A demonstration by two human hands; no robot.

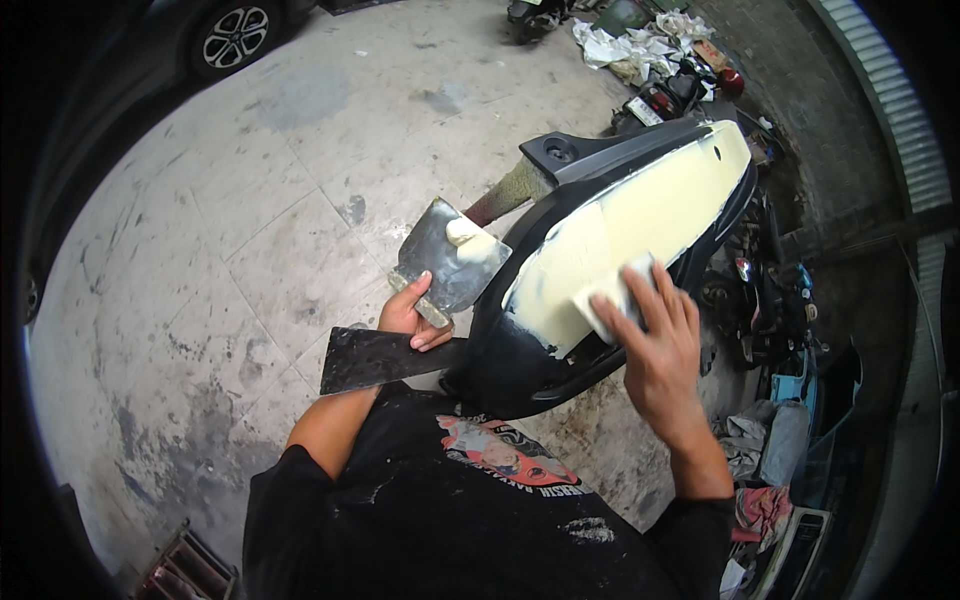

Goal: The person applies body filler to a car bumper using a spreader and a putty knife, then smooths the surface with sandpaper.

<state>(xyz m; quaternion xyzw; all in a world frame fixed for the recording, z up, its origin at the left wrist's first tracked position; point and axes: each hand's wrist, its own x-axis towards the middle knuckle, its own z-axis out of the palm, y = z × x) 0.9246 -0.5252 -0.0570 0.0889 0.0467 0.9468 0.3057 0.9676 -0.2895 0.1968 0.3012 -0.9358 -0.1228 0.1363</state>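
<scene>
My left hand (408,318) is closed around the handle of a grey metal putty board (440,275), with a dollop of cream putty (470,238) on it. A flat black piece (365,362) crosses over my left wrist; whether it joins the black part cannot be made out. Just right of the board lies a large black bumper-like part (500,370), its broad face coated in pale cream putty (640,205). My right hand (660,350) grips a whitish flat spreader (607,298) against the near end of that coat, fingers over its top.
Under the coated part stands a support with a rough, speckled surface (505,193). A dark car (150,60) is parked at the far left. Along the right wall lie crumpled white sheets (640,50), motorcycle parts (660,100) and rags (762,510). The concrete floor (240,200) is stained.
</scene>
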